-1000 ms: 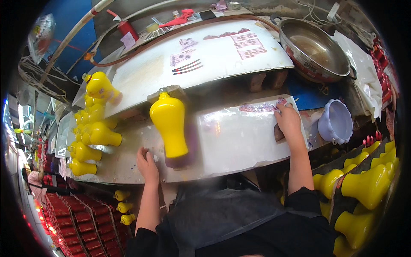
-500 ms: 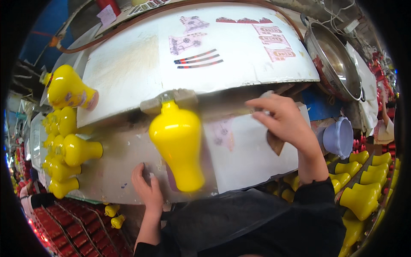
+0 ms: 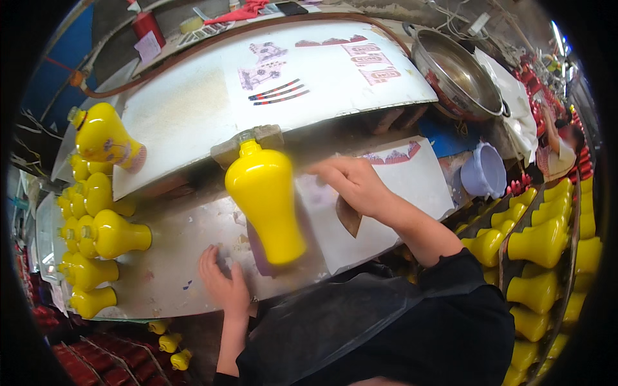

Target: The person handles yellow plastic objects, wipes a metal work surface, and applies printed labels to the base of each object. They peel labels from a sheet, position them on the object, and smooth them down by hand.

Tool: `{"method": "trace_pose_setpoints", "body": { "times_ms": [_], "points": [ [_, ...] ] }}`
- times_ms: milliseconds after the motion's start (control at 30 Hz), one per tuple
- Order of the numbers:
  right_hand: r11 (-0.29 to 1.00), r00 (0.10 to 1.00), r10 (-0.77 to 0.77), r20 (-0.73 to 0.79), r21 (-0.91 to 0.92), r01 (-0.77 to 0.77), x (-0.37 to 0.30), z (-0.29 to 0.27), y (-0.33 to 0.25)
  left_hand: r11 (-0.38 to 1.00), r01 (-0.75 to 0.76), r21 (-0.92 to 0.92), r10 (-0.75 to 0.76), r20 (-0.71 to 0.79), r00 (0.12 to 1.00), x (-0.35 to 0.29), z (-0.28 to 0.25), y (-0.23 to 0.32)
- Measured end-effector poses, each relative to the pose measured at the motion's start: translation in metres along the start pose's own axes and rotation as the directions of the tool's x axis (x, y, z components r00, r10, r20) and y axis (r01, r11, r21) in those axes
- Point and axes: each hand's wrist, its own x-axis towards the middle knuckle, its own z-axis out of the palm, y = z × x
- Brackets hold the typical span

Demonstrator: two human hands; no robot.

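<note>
A glossy yellow vase [image 3: 267, 202] lies in front of me, its glass-like neck resting in a notched grey block [image 3: 225, 153]. My left hand [image 3: 225, 280] is beside the vase's lower end, fingers apart and holding nothing I can see. Close to the vase's right shoulder is my right hand [image 3: 357, 183], its fingertips bent together. From its palm juts a thin, brown, pointed scraper [image 3: 348, 217]. Under that hand, a white sheet [image 3: 415, 193] bears a pinkish patterned decal strip [image 3: 399, 154] and a blurred purple decal [image 3: 317, 194].
A white board [image 3: 174, 109] beyond carries several patterned decals [image 3: 262, 76]. Yellow vases [image 3: 119, 233] crowd the left, one decorated vase [image 3: 106, 138] among them. A metal pan [image 3: 457, 74], a lilac bucket [image 3: 483, 170] and racks of yellow vases [image 3: 537, 238] stand right. Another person [image 3: 560, 151] is farther off.
My right hand has moved left toward the vase with the scraper, uncovering the patterned strip on the sheet. The whole view has shifted slightly. My left hand stays beside the vase.
</note>
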Motion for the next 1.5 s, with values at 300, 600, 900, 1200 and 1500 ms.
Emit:
{"method": "trace_pose_setpoints", "body": {
  "times_ms": [300, 600, 900, 1200, 1500],
  "points": [
    [0.966, 0.960, 0.259, -0.106, 0.033, -0.257, -0.096, 0.011, 0.025, 0.988, -0.157, -0.011, 0.156, -0.075, 0.985, -0.003, 0.003, -0.008],
    [0.981, 0.986, 0.127, -0.105, -0.135, -0.141, -0.107, 0.023, 0.033, 0.941, -0.335, 0.045, 0.338, -0.164, 0.927, -0.019, 0.000, -0.007],
    [0.836, 0.908, 0.207, -0.365, -0.416, -0.358, -0.116, -0.016, 0.064, 0.873, -0.421, 0.248, 0.453, -0.091, 0.887, -0.029, -0.002, -0.008],
    [0.783, 0.831, 0.271, -0.485, -0.391, -0.484, -0.136, -0.018, 0.074, 0.893, -0.370, 0.255, 0.399, -0.070, 0.914, -0.024, 0.002, -0.005],
    [0.823, 0.842, 0.126, -0.525, -0.418, -0.384, -0.138, -0.008, 0.088, 0.905, -0.333, 0.265, 0.370, -0.099, 0.924, -0.024, 0.003, -0.006]
  ]
}}
